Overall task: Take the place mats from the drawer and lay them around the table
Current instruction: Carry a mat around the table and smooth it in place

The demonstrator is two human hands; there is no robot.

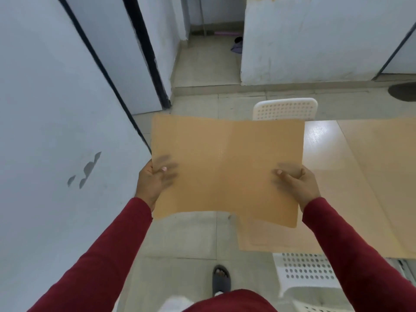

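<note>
Here both hands (left hand (155,176), right hand (297,181)) hold a tan place mat (227,163).

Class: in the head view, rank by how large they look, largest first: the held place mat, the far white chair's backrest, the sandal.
1. Place mat, though nearness to the camera enlarges it.
2. Chair backrest.
3. Sandal.

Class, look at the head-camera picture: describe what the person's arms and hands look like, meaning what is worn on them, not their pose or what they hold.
Both arms wear long dark red sleeves reaching the wrists. The left hand and right hand are bare: no gloves, rings or watch show. A light-coloured thumbnail is visible on each.
</note>
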